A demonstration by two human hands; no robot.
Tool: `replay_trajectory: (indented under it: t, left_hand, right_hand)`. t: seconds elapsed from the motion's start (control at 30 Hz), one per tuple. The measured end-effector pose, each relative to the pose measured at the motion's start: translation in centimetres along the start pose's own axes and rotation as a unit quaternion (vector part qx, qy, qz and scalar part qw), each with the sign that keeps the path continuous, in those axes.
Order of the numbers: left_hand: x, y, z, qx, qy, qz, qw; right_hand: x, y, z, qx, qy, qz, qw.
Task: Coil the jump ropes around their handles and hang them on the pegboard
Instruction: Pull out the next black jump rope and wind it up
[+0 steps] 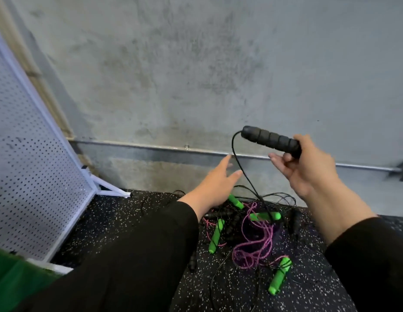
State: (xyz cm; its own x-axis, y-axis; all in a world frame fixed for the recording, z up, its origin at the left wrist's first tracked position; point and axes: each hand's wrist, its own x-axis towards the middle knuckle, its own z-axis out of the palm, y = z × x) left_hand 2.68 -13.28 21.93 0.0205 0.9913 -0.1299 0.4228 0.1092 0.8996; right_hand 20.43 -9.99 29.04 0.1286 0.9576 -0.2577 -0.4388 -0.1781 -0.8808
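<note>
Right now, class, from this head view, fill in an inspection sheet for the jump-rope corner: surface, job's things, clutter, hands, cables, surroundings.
Surface: dark speckled rubber floor, no table.
Job's things: black handle raised off the floor, its black cord trailing down into the pile; four green handles and a pink-purple rope tangled on the floor; nothing coiled yet; white pegboard standing at the left, nothing seen hung on its visible part.
Clutter: a green shape at lower left, cannot tell what it is.
Hands: right hand grips the black handle; left hand open, reaching toward the cord.
Cables: nothing seen apart from the ropes.
Surroundings: grey concrete wall; metal pipe along its base.
</note>
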Motion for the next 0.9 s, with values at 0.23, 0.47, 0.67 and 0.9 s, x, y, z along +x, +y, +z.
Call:
replay_trajectory:
  t: [0.23,0.47,0.67,0.9]
  left_hand:
    - [1.0,0.8,0.9,-0.026,0.066,0.003,0.997]
    - [2.7,1.1,3.1,-0.14,0.103,-0.067,0.982]
    - [4.4,0.9,5.7,-0.063,0.006,-0.106,0.992]
    - [5.7,1.0,7.6,-0.058,0.032,-0.068,0.995]
  right_hand:
    - [-2.9,-1.0,-1.7,0.099,-0.084,0.136,0.982]
    - [-2.5,-0.9,-3.3,0.011,-0.212,0.184,0.96]
    - [-2.2,-1.9,-4.0,-0.053,-0.304,0.196,0.931]
    - [-1.6,-3.5,-4.3,-0.073,-0.367,0.163,0.913]
